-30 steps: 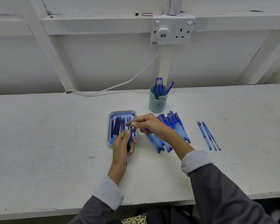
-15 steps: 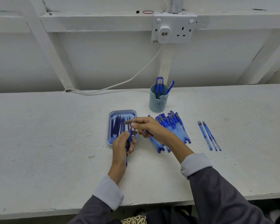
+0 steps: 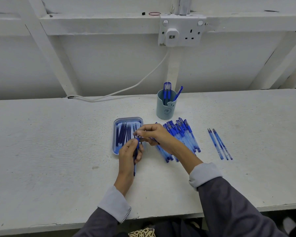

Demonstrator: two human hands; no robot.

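From my station I see a slim, translucent blue pen (image 3: 135,159) held steeply over the rough white-painted table (image 3: 58,151), at the near edge of a rounded pale-blue plastic tray (image 3: 114,134) of thin dark refills (image 3: 122,136). The left hand (image 3: 126,156) wraps the barrel, fingers curled, thumb lying along it. The right hand (image 3: 155,134) arches in from the right, thumb and forefinger pinched on the pen's upper end, the other fingers tucked. Beyond it lies a fanned heap of capped pens (image 3: 183,134), near a smooth cylindrical cup (image 3: 165,110).
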